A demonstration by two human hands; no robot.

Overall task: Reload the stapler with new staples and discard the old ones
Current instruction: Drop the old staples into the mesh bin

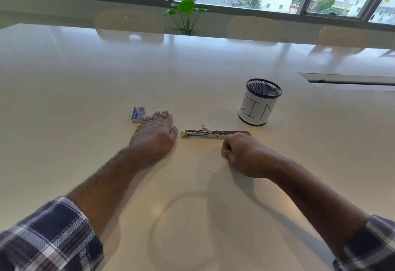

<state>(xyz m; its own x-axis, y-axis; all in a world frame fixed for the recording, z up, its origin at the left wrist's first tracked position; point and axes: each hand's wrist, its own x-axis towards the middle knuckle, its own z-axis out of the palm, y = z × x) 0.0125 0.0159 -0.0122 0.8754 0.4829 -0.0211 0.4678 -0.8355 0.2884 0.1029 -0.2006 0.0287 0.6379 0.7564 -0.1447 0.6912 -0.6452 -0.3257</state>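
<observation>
Stapler (214,133) between staple box (139,114) and bin (259,103)

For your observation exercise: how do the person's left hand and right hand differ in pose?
The left hand lies flat with straight fingers, beside the small blue staple box; the right hand is curled into a fist by the opened silver-and-green stapler. Both rest on the white table.

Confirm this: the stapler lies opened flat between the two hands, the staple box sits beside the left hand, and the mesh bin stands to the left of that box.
Not quite. The head view shows the mesh bin to the right, beyond the stapler and right hand, not left of the staple box. The rest holds: the box sits beside the left hand.
</observation>
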